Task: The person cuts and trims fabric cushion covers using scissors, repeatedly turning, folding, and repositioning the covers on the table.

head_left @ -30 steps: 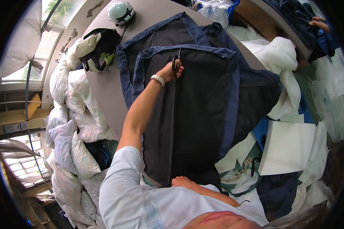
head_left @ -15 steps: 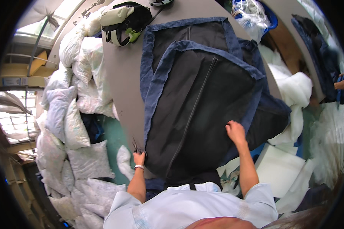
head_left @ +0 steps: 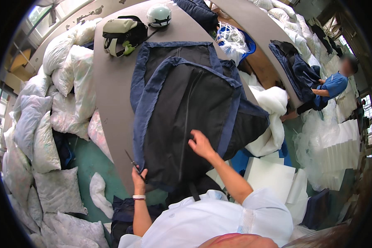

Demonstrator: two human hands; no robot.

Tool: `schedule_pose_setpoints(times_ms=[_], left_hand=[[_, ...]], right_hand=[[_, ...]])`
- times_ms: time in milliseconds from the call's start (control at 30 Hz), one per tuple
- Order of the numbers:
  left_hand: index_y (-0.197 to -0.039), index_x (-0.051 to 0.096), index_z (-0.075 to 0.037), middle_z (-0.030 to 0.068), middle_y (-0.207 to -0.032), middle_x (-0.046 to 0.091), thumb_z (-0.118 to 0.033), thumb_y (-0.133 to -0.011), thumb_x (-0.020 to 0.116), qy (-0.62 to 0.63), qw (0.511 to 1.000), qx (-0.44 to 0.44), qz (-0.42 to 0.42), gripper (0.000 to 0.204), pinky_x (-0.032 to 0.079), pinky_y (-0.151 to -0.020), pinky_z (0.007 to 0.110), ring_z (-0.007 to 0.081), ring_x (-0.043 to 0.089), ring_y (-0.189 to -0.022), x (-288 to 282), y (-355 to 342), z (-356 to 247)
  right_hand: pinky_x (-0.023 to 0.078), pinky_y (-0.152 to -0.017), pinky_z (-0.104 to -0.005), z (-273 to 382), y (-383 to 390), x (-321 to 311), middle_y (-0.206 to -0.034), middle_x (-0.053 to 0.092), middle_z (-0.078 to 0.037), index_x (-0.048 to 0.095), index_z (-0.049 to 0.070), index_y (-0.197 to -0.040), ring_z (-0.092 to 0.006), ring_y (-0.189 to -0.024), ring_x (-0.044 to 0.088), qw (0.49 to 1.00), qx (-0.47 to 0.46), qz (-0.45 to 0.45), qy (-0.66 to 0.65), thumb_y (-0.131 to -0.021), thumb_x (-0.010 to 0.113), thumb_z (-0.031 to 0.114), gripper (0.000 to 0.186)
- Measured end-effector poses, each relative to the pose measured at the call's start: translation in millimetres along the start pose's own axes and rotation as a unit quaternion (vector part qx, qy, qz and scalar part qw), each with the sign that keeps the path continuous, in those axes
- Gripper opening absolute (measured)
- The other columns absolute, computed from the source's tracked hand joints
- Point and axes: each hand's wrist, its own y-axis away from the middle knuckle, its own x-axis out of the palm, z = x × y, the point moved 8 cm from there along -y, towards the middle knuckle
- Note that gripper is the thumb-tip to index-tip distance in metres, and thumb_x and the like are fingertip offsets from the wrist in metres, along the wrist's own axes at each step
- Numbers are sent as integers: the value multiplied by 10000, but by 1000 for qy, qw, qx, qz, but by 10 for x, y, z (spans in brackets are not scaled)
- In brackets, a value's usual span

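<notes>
A black fabric piece with navy borders and a long zip line lies over another similar piece on the table. My left hand is closed on black scissors at the lower left edge of the fabric, blades pointing up and left. My right hand is over the middle of the top piece, just right of the zip line, with its fingers loosely apart and nothing visible in them. Whether its fingertips touch the cloth I cannot tell.
The grey table carries a bag and a helmet. Pillows pile up left; white foam sheets, wadding and a blue basket sit right. A co-worker handles navy cloth at another table.
My left hand has moved from the upper zip down to the fabric's lower left edge with the scissors. My right hand rose from the near edge, then shifted left toward the zip line.
</notes>
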Motion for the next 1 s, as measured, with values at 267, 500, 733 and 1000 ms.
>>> schedule_pose_setpoints(times_ms=[267, 500, 733, 1000], left_hand=[[-1187, 505, -22, 42, -1097, 572, -93, -725, 686, 353, 859, -244, 278, 502, 415, -841, 279, 157, 538, -978, 675, 2040, -30], [-860, 501, -98, -73, -804, 517, -111, -676, 750, 134, 926, -344, 81, 310, 379, -667, 218, 68, 476, -744, -739, 3880, 1111], [-988, 529, -1, -27, -816, 444, -318, -617, 832, -11, 976, -189, -111, 575, 345, -662, 258, 123, 404, -751, -1070, 3407, -267], [-1141, 478, 18, 78, -1142, 500, -63, -761, 673, 19, 963, 181, -197, 434, 336, -959, 295, 176, 457, -1095, -1166, 1221, -2724]], right_hand=[[454, -858, -428, 1388, -1034, 498, -1352, 341, -265, 393, -63, -1249, -398, -1141, 435, 976, -109, -18, 189, -714, 710, 333, 738], [466, -753, -392, 529, -369, 2075, -1260, 480, -9, 453, 298, -1275, -255, -1136, 459, 785, -273, 393, 394, -808, 541, 214, 482], [508, -791, -376, 411, -488, 1903, -1024, 660, -82, 660, 139, -1046, -275, -953, 634, 692, -301, 508, 415, -833, 504, 243, 284], [467, -818, -402, 1916, -3113, -2315, -907, 634, -216, 622, 32, -960, -349, -906, 603, 907, -368, -77, 191, -742, 466, 118, 282]])
